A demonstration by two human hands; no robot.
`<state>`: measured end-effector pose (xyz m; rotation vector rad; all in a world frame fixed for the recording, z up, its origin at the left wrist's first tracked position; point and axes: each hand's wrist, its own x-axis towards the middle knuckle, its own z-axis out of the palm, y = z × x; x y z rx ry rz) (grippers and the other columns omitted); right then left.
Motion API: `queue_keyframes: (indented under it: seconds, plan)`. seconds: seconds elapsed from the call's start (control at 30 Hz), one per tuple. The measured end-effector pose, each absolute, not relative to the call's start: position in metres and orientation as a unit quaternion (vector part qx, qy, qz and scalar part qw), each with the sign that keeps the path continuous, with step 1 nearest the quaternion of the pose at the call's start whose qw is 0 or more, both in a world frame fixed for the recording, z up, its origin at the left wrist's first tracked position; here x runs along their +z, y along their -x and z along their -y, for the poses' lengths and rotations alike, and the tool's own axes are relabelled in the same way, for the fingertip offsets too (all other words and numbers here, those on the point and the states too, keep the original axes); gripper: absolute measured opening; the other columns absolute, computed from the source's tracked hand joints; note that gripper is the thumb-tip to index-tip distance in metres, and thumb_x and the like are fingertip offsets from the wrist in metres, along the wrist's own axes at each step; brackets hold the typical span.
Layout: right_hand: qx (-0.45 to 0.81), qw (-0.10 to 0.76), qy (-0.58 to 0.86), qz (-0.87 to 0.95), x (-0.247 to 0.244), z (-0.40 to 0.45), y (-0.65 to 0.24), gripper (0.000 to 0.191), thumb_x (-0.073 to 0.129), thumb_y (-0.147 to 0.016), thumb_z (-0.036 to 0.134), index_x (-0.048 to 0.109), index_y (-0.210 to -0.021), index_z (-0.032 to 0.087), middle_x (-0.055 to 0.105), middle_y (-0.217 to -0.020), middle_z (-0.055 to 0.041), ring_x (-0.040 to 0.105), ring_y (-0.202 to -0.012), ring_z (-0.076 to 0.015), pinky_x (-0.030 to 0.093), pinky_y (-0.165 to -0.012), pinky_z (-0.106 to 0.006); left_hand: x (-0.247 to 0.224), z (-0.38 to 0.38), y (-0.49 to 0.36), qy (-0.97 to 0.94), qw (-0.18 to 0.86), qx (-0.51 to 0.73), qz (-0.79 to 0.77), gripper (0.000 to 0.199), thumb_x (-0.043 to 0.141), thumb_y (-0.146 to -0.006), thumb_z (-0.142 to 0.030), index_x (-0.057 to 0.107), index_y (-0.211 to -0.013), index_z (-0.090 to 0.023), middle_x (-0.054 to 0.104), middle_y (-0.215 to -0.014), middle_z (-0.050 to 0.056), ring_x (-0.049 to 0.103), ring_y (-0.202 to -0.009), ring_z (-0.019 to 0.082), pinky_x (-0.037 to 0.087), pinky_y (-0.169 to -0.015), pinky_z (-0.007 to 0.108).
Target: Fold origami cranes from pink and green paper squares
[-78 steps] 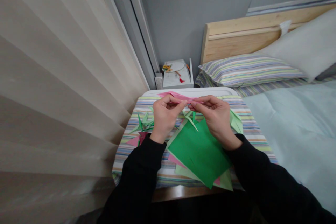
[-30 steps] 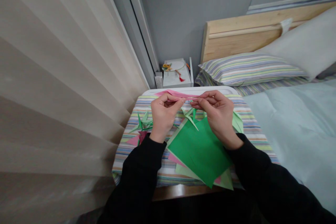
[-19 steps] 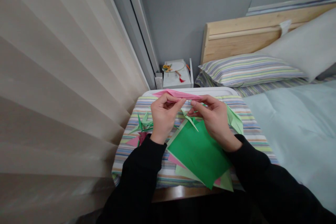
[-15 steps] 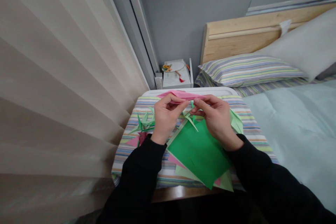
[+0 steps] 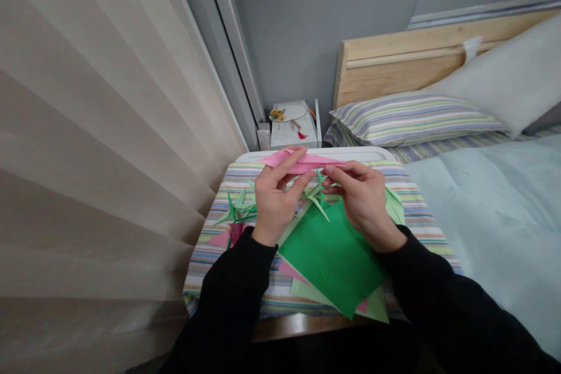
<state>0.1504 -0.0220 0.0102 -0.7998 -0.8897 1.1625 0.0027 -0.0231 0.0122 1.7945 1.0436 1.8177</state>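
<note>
Head view: one striped, cloth-covered bench [image 5: 414,210] carries one deep-green square paper sheet [image 5: 333,251] by its near edge. Two bare hands, left hand [image 5: 275,201] and right hand [image 5: 366,198], pinch their fingers narrowly on one long pink folded paper [image 5: 319,160] above the far edge. Green folded-paper pieces [image 5: 236,207], too overlapped to count, lie near the left edge, beside one dark-red folded piece [image 5: 236,232].
</note>
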Motion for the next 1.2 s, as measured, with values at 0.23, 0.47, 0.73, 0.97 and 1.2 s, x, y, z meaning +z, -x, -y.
queue_keyframes:
  seconds: [0.23,0.47,0.73,0.97,1.2]
  plan:
    - [0.496,0.686,0.337,0.413,0.0095,0.024,-0.1487,0.018,0.088,-0.07,0.03,0.074,-0.072,0.019,0.074,-0.065,0.0004,0.068,-0.053,-0.0133,0.058,-0.047,-0.023,0.0161,0.024,-0.0073,-0.593,0.178,0.679,-0.395,0.031,0.084,-0.078,-0.026,0.08,-0.109,-0.023,0.079,-0.109,0.006,0.072,-0.107,0.023,0.059,-0.097,0.036]
    - [0.487,0.697,0.333,0.406,0.0095,0.0255,-0.1454,0.019,0.087,-0.07,0.03,0.071,-0.074,0.02,0.071,-0.064,0.0028,0.069,-0.053,-0.0138,0.056,-0.044,-0.022,0.0175,0.0236,-0.0098,-0.585,0.155,0.693,-0.391,0.024,0.082,-0.077,-0.021,0.08,-0.101,-0.022,0.076,-0.106,0.005,0.07,-0.107,0.021,0.057,-0.097,0.038]
    - [0.495,0.715,0.316,0.38,0.0096,0.0228,-0.1454,0.016,0.085,-0.072,0.028,0.072,-0.077,0.02,0.07,-0.068,0.0027,0.067,-0.055,-0.012,0.054,-0.044,-0.02,0.0192,0.0239,-0.0096,-0.581,0.158,0.692,-0.398,0.022,0.081,-0.078,-0.02,0.079,-0.101,-0.02,0.075,-0.107,0.007,0.069,-0.106,0.021,0.056,-0.096,0.036]
    - [0.47,0.735,0.336,0.356,0.0089,0.0192,-0.1496,0.017,0.077,-0.08,0.036,0.069,-0.078,0.02,0.068,-0.072,0.0021,0.064,-0.055,-0.0101,0.052,-0.045,-0.02,0.0191,0.0243,-0.0093,-0.558,0.178,0.683,-0.436,0.024,0.082,-0.078,-0.023,0.076,-0.1,-0.021,0.076,-0.102,0.004,0.072,-0.095,0.02,0.059,-0.083,0.032]
    - [0.508,0.663,0.334,0.437,0.008,0.0191,-0.1485,0.026,0.084,-0.074,0.042,0.07,-0.081,0.022,0.068,-0.078,0.002,0.067,-0.071,-0.0139,0.061,-0.065,-0.027,0.0214,0.0256,-0.0086,-0.558,0.238,0.677,-0.417,0.026,0.085,-0.076,-0.027,0.075,-0.099,-0.021,0.076,-0.096,0.003,0.072,-0.085,0.018,0.059,-0.077,0.03]
